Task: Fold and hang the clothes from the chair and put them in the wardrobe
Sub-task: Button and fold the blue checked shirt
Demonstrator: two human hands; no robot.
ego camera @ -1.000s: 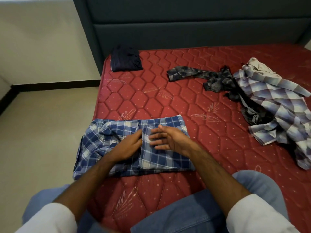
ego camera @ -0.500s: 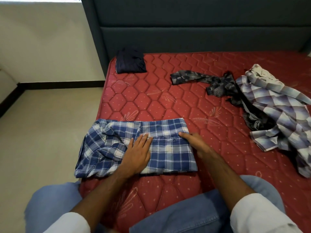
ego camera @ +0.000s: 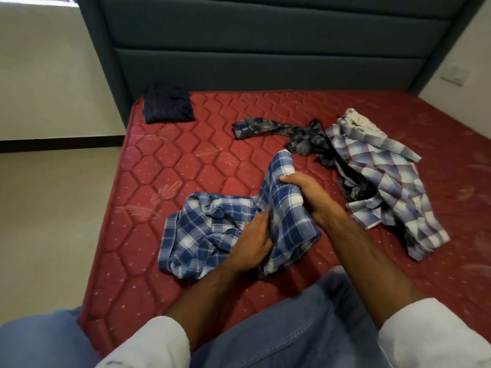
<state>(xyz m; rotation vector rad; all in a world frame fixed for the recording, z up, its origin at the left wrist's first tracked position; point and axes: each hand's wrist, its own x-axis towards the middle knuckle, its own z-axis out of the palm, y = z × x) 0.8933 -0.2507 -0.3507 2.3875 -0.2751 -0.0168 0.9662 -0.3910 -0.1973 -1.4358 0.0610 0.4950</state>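
Observation:
A blue and white plaid shirt [ego camera: 210, 229] lies half folded near the front of the red mattress [ego camera: 170, 166]. My right hand [ego camera: 303, 195] grips the shirt's right end and holds it raised off the mattress, leaning left. My left hand [ego camera: 252, 240] presses flat on the shirt's middle, fingers partly tucked under the lifted flap. A folded dark navy garment [ego camera: 167, 106] sits at the mattress's far left corner. A crumpled dark patterned garment [ego camera: 300, 136] and a pale purple plaid shirt [ego camera: 385, 176] lie loose at the right.
The dark padded headboard [ego camera: 265, 57] stands at the back. Beige floor [ego camera: 53, 208] runs along the mattress's left edge, with a black skirting line at the wall. My knees in blue jeans [ego camera: 292, 330] rest on the mattress's near edge. A wall switch [ego camera: 455, 75] sits at right.
My right hand has taken hold of the blue plaid shirt's right end and lifted it up and over to the left. The left hand stays pressed on the middle. The view has pulled back.

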